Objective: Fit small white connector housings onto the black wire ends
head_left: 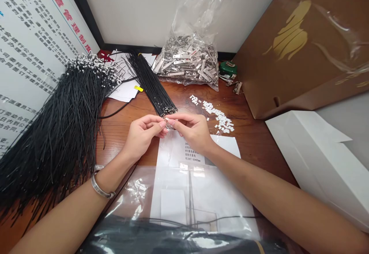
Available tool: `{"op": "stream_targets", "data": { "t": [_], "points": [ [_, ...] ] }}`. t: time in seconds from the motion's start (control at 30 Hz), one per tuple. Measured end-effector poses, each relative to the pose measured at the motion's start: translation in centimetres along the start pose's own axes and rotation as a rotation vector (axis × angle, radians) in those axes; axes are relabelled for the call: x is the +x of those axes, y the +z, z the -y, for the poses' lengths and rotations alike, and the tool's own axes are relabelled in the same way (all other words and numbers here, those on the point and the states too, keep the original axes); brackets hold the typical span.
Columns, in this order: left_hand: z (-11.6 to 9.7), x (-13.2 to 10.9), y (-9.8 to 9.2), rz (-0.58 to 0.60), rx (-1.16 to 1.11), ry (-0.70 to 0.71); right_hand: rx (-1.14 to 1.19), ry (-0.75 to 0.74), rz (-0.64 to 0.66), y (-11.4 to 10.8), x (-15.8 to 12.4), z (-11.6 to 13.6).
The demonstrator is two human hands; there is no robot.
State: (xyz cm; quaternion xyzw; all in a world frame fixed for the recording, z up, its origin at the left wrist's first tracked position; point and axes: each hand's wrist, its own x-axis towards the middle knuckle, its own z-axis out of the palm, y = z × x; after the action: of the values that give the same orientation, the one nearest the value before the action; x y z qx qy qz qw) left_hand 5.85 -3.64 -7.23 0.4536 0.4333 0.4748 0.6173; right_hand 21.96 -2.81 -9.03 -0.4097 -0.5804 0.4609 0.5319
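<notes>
My left hand (144, 135) and my right hand (191, 131) meet over the table, both closed in a pinch with fingertips touching. Between the fingertips shows a tiny coppery, shiny bit, too small to name. A thin dark line runs from under my left hand toward the lower left; whether it is held I cannot tell. Just beyond the fingers lies a tied bundle of black wires (152, 83) with bare metal ends toward me. Small white plastic pieces (215, 112) are scattered to the right of my hands. Beneath them is a printed sheet (230, 146).
A large heap of black wires with white tips (66, 115) fills the left side. At the back stands a clear bag of metal strips (187, 60), beside a green tape measure (227, 68). A brown box (305, 46) is at right. Bagged wires (178, 238) lie in front.
</notes>
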Motion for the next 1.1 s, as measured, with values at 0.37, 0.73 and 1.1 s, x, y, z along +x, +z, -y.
{"op": "stream_targets", "data": {
  "t": [0.37, 0.73, 1.1],
  "points": [
    [-0.03, -0.01, 0.18, -0.011, -0.005, -0.015, -0.037, 0.001, -0.023, -0.03, -0.06, -0.63],
    [-0.05, -0.06, 0.17, 0.010, 0.049, 0.018, -0.023, -0.013, -0.020, -0.13, -0.13, -0.20],
    [0.06, 0.07, -0.19, 0.047, 0.021, 0.013, -0.123, -0.115, 0.022, 0.20, -0.35, 0.13]
  ]
}}
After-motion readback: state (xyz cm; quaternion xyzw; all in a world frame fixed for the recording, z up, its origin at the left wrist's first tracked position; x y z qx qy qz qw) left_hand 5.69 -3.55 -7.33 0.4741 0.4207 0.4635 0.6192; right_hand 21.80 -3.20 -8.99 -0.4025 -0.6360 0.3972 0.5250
